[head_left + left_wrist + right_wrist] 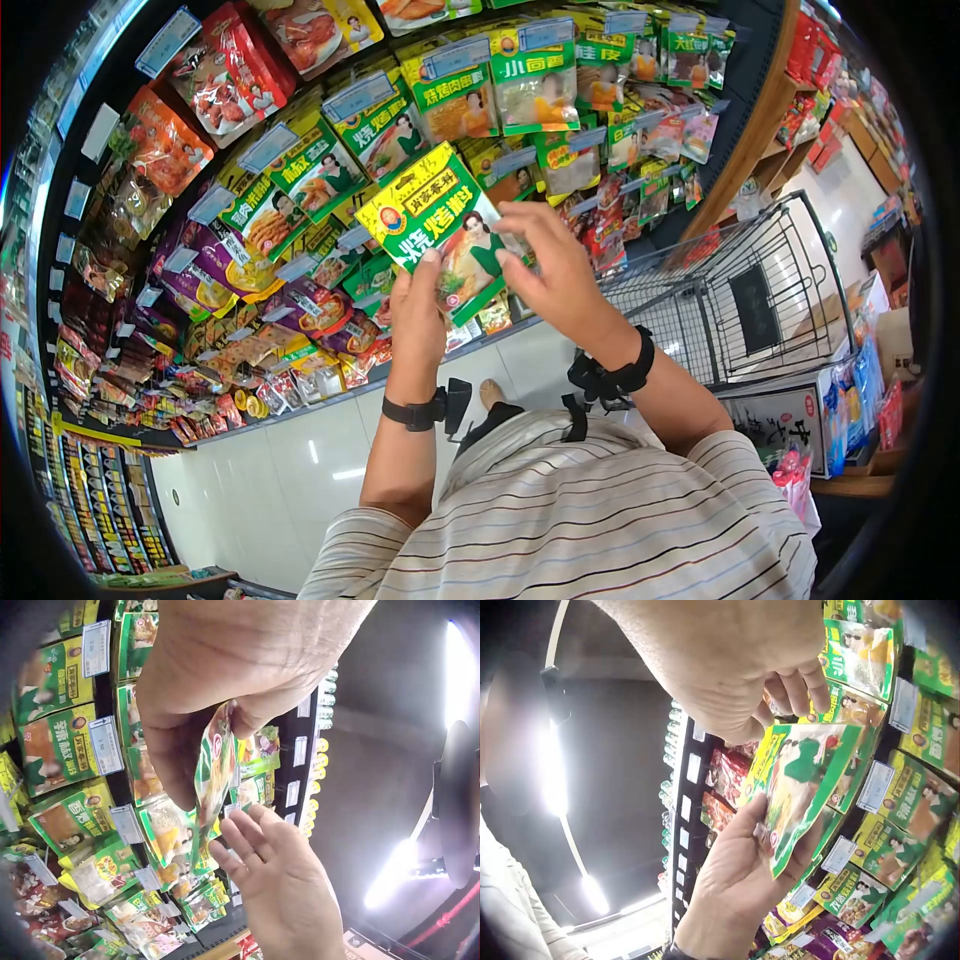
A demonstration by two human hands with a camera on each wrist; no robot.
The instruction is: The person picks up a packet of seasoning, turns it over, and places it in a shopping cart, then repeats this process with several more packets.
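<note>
A green and yellow seasoning packet (462, 262) with a person printed on it is tilted in front of the shelf display. My left hand (418, 318) grips its lower left part, thumb across the printed front and the other fingers behind. My right hand (565, 280) is at the packet's right edge, fingers loosely bent. From the left wrist, the packet (216, 772) appears nearly edge-on, and the right hand (289, 889) has its fingers spread beside it. In the right wrist view the left hand (727, 870) supports the packet (806, 784) from below.
Rows of hanging seasoning packets (535, 90) with price tags (547, 35) fill the shelf ahead. Red food bags (225, 75) hang at the upper left. To the right stands a wire shopping cart (720, 290), near a wooden shelf end (745, 130). Pale floor tiles (270, 500) lie below.
</note>
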